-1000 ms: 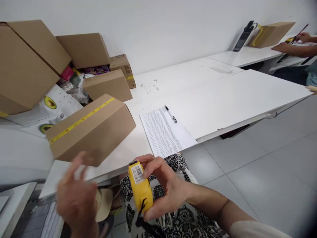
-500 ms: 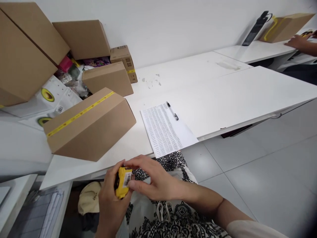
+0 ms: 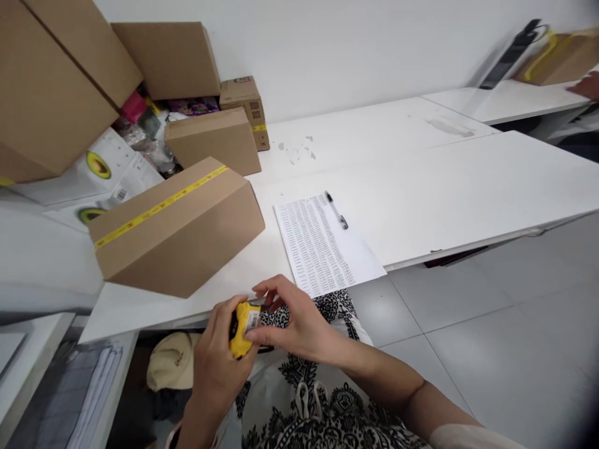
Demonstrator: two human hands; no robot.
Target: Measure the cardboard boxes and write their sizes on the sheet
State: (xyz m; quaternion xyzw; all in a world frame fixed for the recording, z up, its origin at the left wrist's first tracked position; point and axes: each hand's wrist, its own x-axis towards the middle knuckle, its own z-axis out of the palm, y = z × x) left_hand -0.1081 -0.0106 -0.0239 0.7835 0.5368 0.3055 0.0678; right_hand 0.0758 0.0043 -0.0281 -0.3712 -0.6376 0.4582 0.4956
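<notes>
Across comes my left hand (image 3: 218, 355), a blur by the parcel carton (image 3: 180, 231) a second ago, now wrapped around the yellow tape measure (image 3: 241, 340) above my patterned clothing (image 3: 337, 411). From the left: a big cardboard box (image 3: 51, 93) looms at the edge, white avocado-printed boxes (image 3: 116, 153) beneath it. Lower down lies folded plaid cloth (image 3: 70, 399), and right of it a cream cap (image 3: 173, 362), below the white table (image 3: 421, 193). Up on the tabletop sits that carton, a strip of yellow packing tape (image 3: 161, 207) along its top. On to the grip: left fingers grasping the case, barcode label (image 3: 253, 318) facing right. Right hand (image 3: 299, 321) is in close, thumb against the case, fingers bent by a short greyish piece; whether they pinch it, I can't tell. Just past my knuckles, a printed sheet (image 3: 313, 249) reaches the near table edge, a pen (image 3: 337, 210) lying on it. Far right, a dark bottle (image 3: 510, 55) is just beside a yellow-taped box (image 3: 568, 59), and a co-worker's hand (image 3: 588, 86) shows at the rim.
</notes>
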